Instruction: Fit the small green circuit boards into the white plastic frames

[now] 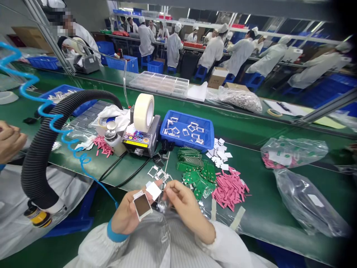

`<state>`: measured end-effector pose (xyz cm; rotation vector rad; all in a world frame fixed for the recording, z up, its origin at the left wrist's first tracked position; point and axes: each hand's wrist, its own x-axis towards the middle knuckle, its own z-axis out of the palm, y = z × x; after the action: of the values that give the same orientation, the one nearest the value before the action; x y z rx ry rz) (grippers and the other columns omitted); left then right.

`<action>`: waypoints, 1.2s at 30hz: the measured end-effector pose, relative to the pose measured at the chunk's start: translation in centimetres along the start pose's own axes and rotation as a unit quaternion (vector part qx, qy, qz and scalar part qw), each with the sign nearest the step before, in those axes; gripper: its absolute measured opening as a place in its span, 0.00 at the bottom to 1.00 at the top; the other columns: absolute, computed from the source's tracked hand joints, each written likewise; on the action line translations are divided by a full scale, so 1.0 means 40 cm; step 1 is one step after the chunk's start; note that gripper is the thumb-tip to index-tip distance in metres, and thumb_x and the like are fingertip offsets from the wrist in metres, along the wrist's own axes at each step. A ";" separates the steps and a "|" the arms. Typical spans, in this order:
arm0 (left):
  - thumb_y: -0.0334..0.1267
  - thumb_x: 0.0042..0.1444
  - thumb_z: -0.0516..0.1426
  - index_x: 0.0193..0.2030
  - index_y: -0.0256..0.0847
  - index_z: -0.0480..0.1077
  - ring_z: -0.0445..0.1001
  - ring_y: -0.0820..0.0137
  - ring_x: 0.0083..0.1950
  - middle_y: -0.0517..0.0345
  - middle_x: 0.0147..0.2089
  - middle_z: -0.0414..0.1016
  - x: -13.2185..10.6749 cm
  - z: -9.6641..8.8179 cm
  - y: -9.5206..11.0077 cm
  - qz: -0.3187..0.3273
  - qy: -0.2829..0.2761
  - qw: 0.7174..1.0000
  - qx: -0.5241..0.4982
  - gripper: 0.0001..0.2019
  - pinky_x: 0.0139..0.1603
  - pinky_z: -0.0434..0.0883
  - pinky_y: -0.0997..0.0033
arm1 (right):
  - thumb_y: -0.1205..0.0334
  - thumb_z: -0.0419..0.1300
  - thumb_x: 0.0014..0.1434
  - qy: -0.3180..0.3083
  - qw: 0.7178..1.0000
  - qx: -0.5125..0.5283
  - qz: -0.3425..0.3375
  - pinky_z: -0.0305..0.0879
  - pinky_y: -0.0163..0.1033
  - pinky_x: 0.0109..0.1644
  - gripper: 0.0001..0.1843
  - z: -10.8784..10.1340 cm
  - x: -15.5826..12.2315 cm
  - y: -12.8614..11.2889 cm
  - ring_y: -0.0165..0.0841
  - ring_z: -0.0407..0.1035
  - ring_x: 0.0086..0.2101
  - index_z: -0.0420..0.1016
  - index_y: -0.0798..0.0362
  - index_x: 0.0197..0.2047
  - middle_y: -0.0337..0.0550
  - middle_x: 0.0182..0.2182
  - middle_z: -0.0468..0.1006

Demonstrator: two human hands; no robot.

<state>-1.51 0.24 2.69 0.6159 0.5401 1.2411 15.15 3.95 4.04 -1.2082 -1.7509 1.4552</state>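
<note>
Small white-edged frame held up close, with loose parts crowded just beyond the hands

The left hand is half curled, holding the white-edged frame by its edge, just above a clear plastic bag. The right hand is pinched almost closed beside a white square; whether it has hold of the square is hard to tell. A slip of the thinly held frame could drop it among the metal frames, and a careless wrist could scatter the green circuit boards and pink strips. Bare fingers could also smudge the frame's dark face.
</note>
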 end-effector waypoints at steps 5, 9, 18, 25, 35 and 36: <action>0.53 0.40 0.62 0.34 0.39 0.77 0.73 0.55 0.43 0.44 0.48 0.74 0.024 0.030 -0.009 -0.012 -0.034 0.999 0.016 0.19 0.47 0.67 0.51 | 0.49 0.56 0.57 -0.092 0.898 0.405 0.145 0.47 0.26 0.17 0.17 -0.013 0.001 -0.063 0.22 0.63 0.19 0.66 0.54 0.41 0.38 0.25 0.70; 0.53 0.38 0.63 0.32 0.39 0.77 0.69 0.51 0.51 0.45 0.52 0.72 0.028 0.036 -0.011 -0.003 -0.022 0.998 0.051 0.19 0.51 0.64 0.52 | 0.53 0.62 0.53 -0.126 0.852 0.480 0.168 0.40 0.24 0.16 0.16 -0.027 0.008 -0.052 0.16 0.53 0.16 0.68 0.55 0.40 0.35 0.24 0.68; 0.47 0.37 0.65 0.41 0.45 0.76 0.71 0.58 0.49 0.52 0.46 0.77 0.038 0.057 -0.033 -0.027 0.095 0.995 -0.013 0.21 0.54 0.63 0.57 | 0.63 0.61 0.54 0.111 0.967 -0.045 -0.223 0.63 0.36 0.31 0.05 -0.058 -0.017 -0.092 0.30 0.67 0.32 0.76 0.47 0.36 0.41 0.35 0.77; 0.43 0.37 0.67 0.41 0.47 0.76 0.75 0.62 0.44 0.55 0.43 0.79 0.038 0.067 -0.048 -0.046 0.140 0.987 -0.061 0.20 0.49 0.67 0.61 | 0.65 0.59 0.55 0.186 0.872 -0.306 -0.333 0.62 0.39 0.30 0.07 -0.032 -0.025 -0.104 0.32 0.61 0.30 0.77 0.48 0.38 0.40 0.37 0.78; 0.47 0.52 0.56 0.39 0.46 0.74 0.74 0.69 0.44 0.61 0.40 0.79 0.053 0.032 -0.111 -0.212 0.173 0.929 -0.248 0.12 0.50 0.68 0.62 | 0.55 0.52 0.61 0.085 0.907 -0.356 -0.210 0.52 0.47 0.51 0.13 -0.108 -0.028 -0.004 0.35 0.63 0.45 0.70 0.49 0.47 0.44 0.47 0.72; 0.47 0.52 0.56 0.40 0.47 0.74 0.74 0.69 0.45 0.61 0.40 0.79 0.052 0.024 -0.113 -0.221 0.177 0.924 -0.255 0.12 0.51 0.67 0.60 | 0.57 0.52 0.61 0.103 0.905 -0.370 -0.182 0.53 0.46 0.50 0.11 -0.148 -0.041 0.016 0.34 0.64 0.42 0.71 0.49 0.44 0.42 0.42 0.74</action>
<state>2.77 1.20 0.17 -0.1760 0.5844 0.9999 21.10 5.18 5.16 -1.2176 -2.2992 0.4143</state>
